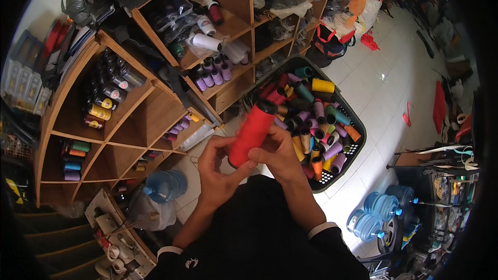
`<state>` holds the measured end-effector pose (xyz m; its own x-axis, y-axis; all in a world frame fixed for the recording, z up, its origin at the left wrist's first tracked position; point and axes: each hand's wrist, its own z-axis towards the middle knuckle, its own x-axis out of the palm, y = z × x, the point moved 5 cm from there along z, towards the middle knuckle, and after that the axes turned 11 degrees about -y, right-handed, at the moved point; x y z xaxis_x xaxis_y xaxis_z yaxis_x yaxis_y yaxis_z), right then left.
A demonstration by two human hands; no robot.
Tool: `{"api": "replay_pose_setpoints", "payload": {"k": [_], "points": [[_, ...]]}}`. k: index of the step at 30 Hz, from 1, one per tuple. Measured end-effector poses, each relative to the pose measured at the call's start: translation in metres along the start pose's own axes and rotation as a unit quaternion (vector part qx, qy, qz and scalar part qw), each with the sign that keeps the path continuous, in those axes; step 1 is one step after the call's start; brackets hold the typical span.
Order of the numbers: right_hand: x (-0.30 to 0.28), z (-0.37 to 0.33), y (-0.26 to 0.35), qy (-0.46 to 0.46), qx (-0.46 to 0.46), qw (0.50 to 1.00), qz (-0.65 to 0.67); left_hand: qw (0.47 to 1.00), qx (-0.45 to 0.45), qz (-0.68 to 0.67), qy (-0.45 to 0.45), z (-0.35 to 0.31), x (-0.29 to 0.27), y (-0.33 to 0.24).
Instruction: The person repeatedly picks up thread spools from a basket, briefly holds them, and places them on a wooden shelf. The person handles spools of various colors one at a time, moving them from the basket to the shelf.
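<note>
A large red thread spool [251,135] with a dark end cap is held up in front of me, tilted, its top leaning to the right. My left hand [217,163] has its fingers closed about the lower left side. My right hand [277,156] grips the right side, with the thumb across the lower front. Just beyond and to the right stands a dark plastic basket [358,148] with a perforated wall. It is heaped with thread spools [316,119] in purple, yellow, teal, orange and other colours.
Wooden cubby shelves [150,85] at the left and back hold rows of spools and plastic bags. A blue water jug [165,185] stands at left; several more jugs [381,207] are at right. A sewing machine [111,228] sits lower left. Bags [337,41] lie on the tiled floor [381,93].
</note>
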<state>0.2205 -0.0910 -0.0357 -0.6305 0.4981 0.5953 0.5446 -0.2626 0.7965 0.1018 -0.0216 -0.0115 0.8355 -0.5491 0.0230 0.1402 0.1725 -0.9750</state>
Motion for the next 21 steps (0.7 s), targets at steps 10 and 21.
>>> {"api": "replay_pose_setpoints", "payload": {"k": [10, 21], "points": [[0.014, 0.011, -0.012, 0.221, -0.078, 0.969, 0.073, 0.929, -0.234, -0.248, 0.142, -0.009, 0.004, 0.020], [0.013, -0.002, -0.019, -0.028, -0.025, 0.998, 0.057, 0.929, 0.272, 0.209, -0.140, -0.002, -0.013, -0.010]]}}
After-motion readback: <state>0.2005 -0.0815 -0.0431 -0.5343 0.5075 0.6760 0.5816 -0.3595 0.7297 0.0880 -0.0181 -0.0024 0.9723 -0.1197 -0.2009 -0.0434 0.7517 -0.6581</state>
